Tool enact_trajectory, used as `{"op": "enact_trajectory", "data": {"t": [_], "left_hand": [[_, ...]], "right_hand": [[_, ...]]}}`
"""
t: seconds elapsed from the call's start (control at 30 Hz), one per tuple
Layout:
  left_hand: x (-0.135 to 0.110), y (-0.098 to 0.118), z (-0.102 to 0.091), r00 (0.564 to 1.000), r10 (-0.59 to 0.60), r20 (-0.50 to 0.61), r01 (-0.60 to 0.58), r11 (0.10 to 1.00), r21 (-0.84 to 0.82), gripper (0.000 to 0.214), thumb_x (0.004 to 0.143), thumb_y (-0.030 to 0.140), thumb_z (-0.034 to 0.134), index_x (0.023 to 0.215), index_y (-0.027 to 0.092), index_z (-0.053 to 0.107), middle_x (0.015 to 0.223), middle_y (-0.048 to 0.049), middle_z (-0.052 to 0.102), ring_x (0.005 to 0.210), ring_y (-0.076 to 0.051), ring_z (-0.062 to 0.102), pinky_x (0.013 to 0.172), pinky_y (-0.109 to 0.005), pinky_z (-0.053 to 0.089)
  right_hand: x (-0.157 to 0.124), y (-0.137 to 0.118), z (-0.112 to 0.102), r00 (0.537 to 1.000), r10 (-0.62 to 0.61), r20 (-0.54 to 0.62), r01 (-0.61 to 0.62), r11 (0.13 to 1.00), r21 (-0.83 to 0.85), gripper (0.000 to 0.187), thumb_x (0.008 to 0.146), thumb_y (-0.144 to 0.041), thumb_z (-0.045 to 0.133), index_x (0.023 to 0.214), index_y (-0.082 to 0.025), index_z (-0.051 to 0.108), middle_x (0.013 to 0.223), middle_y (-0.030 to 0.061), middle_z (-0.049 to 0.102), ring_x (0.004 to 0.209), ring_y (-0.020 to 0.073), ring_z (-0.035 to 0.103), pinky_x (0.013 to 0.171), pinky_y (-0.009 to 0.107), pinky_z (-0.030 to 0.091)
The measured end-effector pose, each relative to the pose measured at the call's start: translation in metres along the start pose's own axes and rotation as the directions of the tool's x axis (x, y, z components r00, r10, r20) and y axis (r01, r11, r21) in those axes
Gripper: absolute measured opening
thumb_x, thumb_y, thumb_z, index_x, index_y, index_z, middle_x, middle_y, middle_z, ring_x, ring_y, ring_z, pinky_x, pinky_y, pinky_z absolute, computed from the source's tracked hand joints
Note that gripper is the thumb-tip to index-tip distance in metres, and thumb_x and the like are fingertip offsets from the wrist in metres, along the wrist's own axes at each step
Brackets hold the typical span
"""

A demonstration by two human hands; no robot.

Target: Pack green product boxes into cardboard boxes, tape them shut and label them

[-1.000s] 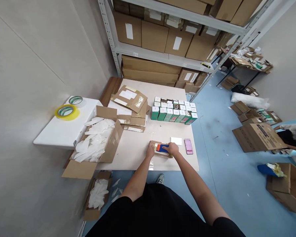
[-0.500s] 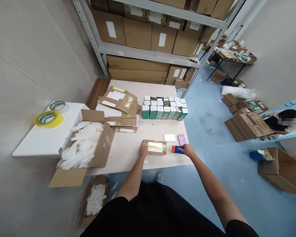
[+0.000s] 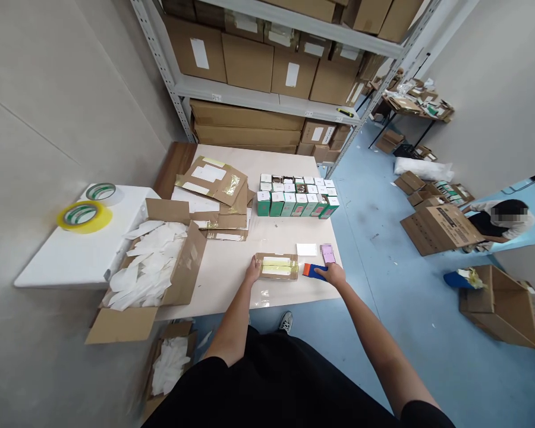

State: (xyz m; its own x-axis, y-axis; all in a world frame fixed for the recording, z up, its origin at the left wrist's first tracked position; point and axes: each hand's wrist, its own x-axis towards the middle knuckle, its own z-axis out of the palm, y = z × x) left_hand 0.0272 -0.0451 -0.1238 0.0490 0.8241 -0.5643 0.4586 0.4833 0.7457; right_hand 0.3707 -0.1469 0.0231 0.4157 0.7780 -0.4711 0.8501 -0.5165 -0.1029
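Note:
A small flat cardboard box (image 3: pixel 276 274) with a white label and clear yellowish tape lies near the table's front edge. My left hand (image 3: pixel 252 271) grips its left end, the fingers partly hidden. To the right, my right hand (image 3: pixel 335 274) is closed around a flat blue object with an orange end (image 3: pixel 312 271); its exact kind is unclear. The orange end points at the box, with a small gap between them. Just beyond my right hand lie a white card or small box (image 3: pixel 306 249) and a small purple packet (image 3: pixel 327 253).
Several green-and-white boxes (image 3: pixel 298 202) stand in rows at the table's back right. Flattened cardboard (image 3: pixel 214 181) is stacked left of them. An open carton (image 3: pixel 191 261) of white paper pieces and tape rolls (image 3: pixel 84 216) are at left. Shelving (image 3: pixel 267 101) stands behind; a person (image 3: pixel 502 219) bends by cartons at right.
The cardboard box and my left hand have shifted slightly left. My right hand has moved left too, with the blue-and-orange object still in it. The view has turned a little.

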Motion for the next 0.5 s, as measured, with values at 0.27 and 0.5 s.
{"op": "enact_trajectory", "data": {"t": [0.27, 0.5], "left_hand": [[0.003, -0.018, -0.041, 0.980, -0.060, -0.188, 0.050, 0.997, -0.057, 0.078, 0.094, 0.055, 0.058, 0.159, 0.016, 0.036, 0.145, -0.0166, 0.061, 0.138, -0.032, 0.055, 0.113, -0.039, 0.042], [-0.002, 0.001, -0.083, 0.971, 0.095, -0.218, -0.127, 0.982, -0.139, 0.052, 0.098, 0.046, 0.055, 0.142, 0.019, 0.058, 0.143, -0.0124, 0.063, 0.133, -0.026, 0.059, 0.113, -0.037, 0.044]], "right_hand": [[-0.021, -0.083, -0.006, 0.986, -0.149, -0.076, 0.153, 0.987, 0.057, 0.052, 0.086, -0.071, 0.063, 0.086, -0.020, 0.073, 0.088, 0.0090, 0.076, 0.082, 0.0219, 0.070, 0.058, 0.025, 0.036], [-0.038, -0.180, -0.007, 0.959, -0.274, -0.075, 0.272, 0.962, -0.037, 0.054, 0.090, -0.071, 0.058, 0.090, -0.020, 0.075, 0.091, 0.0109, 0.076, 0.087, 0.0234, 0.071, 0.065, 0.026, 0.042]]}}
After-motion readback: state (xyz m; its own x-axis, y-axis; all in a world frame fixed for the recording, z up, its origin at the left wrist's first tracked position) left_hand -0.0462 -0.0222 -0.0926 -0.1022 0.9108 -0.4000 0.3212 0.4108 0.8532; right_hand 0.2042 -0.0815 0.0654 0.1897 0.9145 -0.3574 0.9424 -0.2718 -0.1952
